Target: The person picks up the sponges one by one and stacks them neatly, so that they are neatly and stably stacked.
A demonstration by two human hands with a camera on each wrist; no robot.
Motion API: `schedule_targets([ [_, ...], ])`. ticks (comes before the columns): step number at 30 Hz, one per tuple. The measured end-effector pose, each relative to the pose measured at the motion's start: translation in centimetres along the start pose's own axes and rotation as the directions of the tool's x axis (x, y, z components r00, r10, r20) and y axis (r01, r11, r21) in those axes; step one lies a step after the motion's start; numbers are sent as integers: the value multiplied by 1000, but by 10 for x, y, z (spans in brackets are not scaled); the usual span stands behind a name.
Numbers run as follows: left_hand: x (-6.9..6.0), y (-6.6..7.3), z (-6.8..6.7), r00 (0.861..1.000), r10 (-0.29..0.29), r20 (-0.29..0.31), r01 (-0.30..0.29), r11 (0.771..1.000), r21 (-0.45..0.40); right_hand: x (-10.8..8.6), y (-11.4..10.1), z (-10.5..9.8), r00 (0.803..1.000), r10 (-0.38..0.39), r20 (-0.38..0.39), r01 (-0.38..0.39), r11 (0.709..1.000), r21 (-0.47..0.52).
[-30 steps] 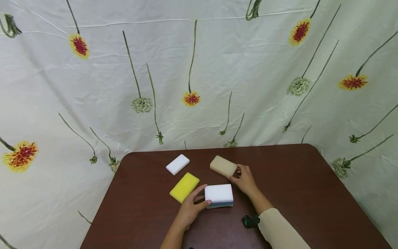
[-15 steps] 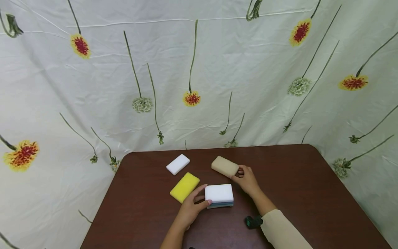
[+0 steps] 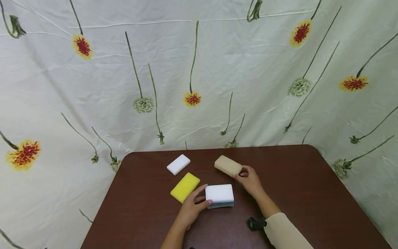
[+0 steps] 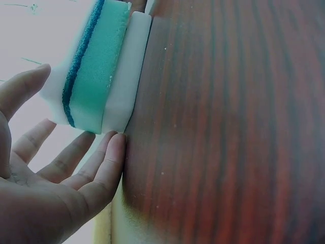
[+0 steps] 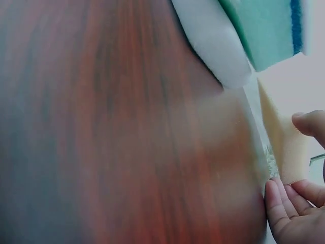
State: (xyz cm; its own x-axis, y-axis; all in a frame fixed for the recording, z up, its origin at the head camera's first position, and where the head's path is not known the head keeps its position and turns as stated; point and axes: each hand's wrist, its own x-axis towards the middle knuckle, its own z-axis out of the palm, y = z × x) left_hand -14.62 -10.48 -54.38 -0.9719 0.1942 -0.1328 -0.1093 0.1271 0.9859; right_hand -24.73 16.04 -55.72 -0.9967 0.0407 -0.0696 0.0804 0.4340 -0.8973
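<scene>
A stack stands in front of me in the head view: a white sponge (image 3: 219, 192) on top, a green sponge with a dark blue scouring layer (image 4: 96, 76) in the middle, a pale pad (image 4: 124, 76) at the bottom. My left hand (image 3: 190, 207) is at the stack's left side, fingers fairly straight and fingertips touching its lower edge, thumb near the front corner. Behind and right of the stack, my right hand (image 3: 251, 180) pinches the right end of a beige sponge (image 3: 228, 165). In the right wrist view a thin gap shows between this sponge and the table.
A yellow sponge (image 3: 185, 187) lies left of the stack, close beyond the left fingers. Farther back is a small white sponge (image 3: 178, 164). The dark red-brown table (image 3: 140, 214) ends at a flowered cloth (image 3: 168, 79) hanging behind it. A black device (image 3: 255, 224) sits at the right wrist.
My right hand has drawn the beige sponge slightly to the right. The left hand, the stack and the other sponges have stayed put.
</scene>
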Motion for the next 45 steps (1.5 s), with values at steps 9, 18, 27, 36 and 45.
schedule_targets([
  [9,-3,3,1,1000,-1,-8,1,1000,0,-5,-1,-9,999,-44,-14,44,999,29],
  [18,-1,1,1,1000,8,-20,-8,1000,17,-14,-11,-18,997,-75,-9,75,995,62],
  [27,-1,2,2,1000,10,-25,-9,999,35,-30,-22,-23,994,-104,13,102,990,100],
  [36,-2,3,2,999,19,-32,-18,999,33,-42,-28,-25,988,-149,35,143,979,146],
  [45,-2,2,3,999,14,-32,-13,999,33,-55,-30,-25,976,-213,47,205,968,142],
])
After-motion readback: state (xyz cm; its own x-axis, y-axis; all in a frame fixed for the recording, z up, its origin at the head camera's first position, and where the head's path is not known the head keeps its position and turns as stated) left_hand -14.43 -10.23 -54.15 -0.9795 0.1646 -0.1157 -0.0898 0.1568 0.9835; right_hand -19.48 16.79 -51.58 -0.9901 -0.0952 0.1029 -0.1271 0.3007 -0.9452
